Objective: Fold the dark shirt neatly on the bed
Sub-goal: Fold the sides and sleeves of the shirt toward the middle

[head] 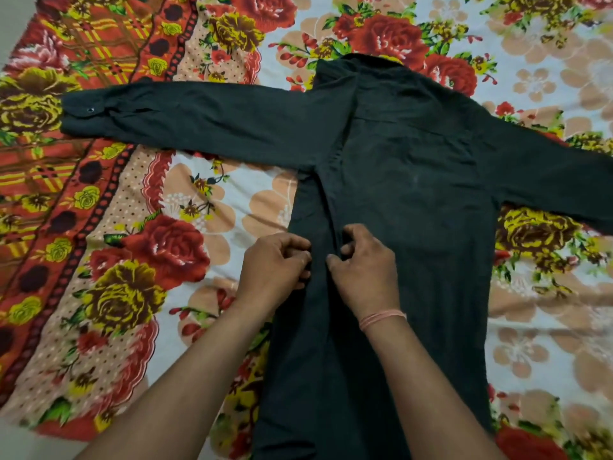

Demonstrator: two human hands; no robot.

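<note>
The dark shirt point(408, 180) lies spread flat on the flowered bed sheet point(205, 207), collar at the far end, both long sleeves stretched out to left and right. Its front placket runs down the left part of the body. My left hand point(275, 263) pinches the shirt's left front edge with curled fingers. My right hand point(361, 263), a pink thread band on its wrist, pinches the cloth right beside it along the placket. The two hands are almost touching. The lower hem runs out of view at the bottom.
The sheet carries big red and yellow roses, with an orange patterned border point(66, 180) on the left. The left sleeve cuff point(86, 111) lies over that border. The right sleeve runs off the right edge of view.
</note>
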